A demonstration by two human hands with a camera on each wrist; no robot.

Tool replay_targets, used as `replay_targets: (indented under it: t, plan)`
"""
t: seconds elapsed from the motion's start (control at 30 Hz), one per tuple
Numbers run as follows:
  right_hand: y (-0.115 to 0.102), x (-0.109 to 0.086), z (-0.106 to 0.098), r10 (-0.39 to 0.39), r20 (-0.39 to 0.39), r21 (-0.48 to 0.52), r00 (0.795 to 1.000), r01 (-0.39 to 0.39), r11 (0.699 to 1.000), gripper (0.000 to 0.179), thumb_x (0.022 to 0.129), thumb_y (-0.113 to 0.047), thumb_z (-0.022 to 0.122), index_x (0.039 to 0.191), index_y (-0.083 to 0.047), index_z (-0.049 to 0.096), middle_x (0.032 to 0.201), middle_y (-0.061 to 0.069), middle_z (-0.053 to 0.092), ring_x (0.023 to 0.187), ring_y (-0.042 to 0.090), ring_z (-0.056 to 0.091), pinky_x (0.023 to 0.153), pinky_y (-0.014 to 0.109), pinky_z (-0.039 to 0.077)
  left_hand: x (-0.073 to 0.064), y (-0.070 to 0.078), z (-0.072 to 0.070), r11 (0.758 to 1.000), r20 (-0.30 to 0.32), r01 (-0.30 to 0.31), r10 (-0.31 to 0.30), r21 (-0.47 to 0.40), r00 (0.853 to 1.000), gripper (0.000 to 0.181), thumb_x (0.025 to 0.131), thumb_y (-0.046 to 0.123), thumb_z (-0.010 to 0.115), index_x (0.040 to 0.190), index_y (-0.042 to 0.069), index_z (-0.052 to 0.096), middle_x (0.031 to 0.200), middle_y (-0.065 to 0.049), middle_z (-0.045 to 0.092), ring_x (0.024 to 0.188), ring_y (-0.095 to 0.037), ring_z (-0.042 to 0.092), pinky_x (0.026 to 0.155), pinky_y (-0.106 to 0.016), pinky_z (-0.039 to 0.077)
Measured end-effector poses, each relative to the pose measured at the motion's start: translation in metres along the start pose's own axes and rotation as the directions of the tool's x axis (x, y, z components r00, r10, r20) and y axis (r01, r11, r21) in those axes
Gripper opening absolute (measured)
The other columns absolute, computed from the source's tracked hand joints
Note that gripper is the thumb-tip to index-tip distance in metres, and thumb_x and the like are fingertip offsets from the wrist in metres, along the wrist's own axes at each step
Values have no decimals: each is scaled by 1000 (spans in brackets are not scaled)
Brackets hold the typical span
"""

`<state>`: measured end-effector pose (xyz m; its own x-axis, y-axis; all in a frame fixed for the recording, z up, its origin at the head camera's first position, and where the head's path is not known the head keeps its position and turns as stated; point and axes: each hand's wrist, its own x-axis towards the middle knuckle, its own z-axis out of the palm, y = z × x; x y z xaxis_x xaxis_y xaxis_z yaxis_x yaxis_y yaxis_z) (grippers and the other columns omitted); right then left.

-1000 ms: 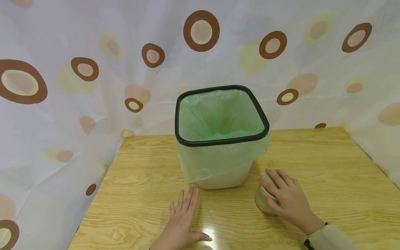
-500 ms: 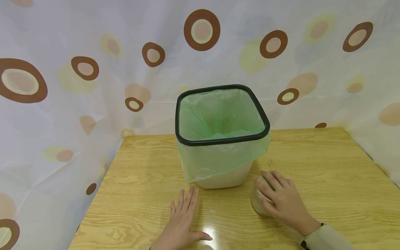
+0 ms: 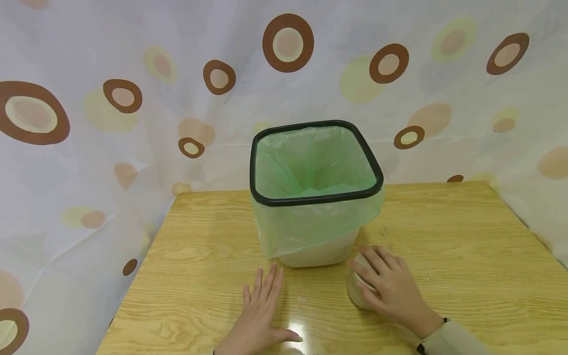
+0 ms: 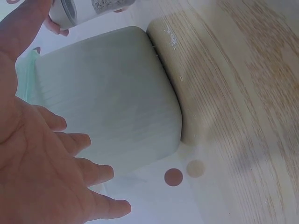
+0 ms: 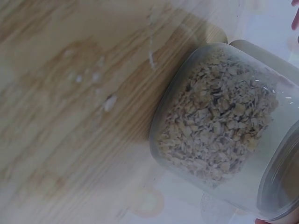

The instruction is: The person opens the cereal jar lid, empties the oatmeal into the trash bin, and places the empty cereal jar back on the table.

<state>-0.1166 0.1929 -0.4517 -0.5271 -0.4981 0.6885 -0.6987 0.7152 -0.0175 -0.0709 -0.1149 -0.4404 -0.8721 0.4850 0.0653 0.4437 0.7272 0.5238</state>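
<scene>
My right hand [image 3: 395,291] grips a clear jar from above, its fingers round the lid. Pale oat flakes fill much of that jar [image 5: 219,116] in the right wrist view, and its base is right at the tabletop. In the head view most of the jar [image 3: 355,291] is covered by the hand. My left hand [image 3: 257,318] is spread with straight fingers, palm down, in front of a white waste bin [image 3: 321,254]. It holds nothing. In the left wrist view its fingers [image 4: 100,172] overlap the bin's wall, and the jar [image 4: 107,4] shows at the top edge.
The bin has a black rim [image 3: 317,199] and a light green liner bag [image 3: 310,222] folded over the outside. It stands mid-table between and beyond the hands. Behind the wooden table [image 3: 452,246] hangs a white sheet [image 3: 328,29] with brown and yellow circles.
My right hand has moved the jar left and slightly toward me, closer to the bin's front right corner. The left hand and the bin have kept their places.
</scene>
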Motion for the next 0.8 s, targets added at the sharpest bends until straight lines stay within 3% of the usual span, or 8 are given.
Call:
replay_targets:
  t: [0.5, 0.8]
  plan:
    - [-6, 4, 3, -9, -16, 19, 1000, 10, 1000, 50, 105, -44, 28, 119, -16, 66, 124, 17, 60, 103, 44, 57, 64, 58, 48, 2, 3, -2, 1000, 2, -24, 24, -5, 1000, 120, 67, 46, 80, 150, -6, 10, 157, -27, 5, 139, -56, 0, 94, -81, 9]
    - [-7, 5, 2, 6, -10, 13, 1000, -6, 1000, 46, 105, -42, 29, 120, -19, 65, 123, 16, 60, 103, 43, 57, 64, 57, 48, 2, 3, -3, 1000, 14, 0, 0, -23, 1000, 123, 67, 48, 80, 153, -2, 7, 158, -24, 3, 140, -54, -2, 95, -81, 8]
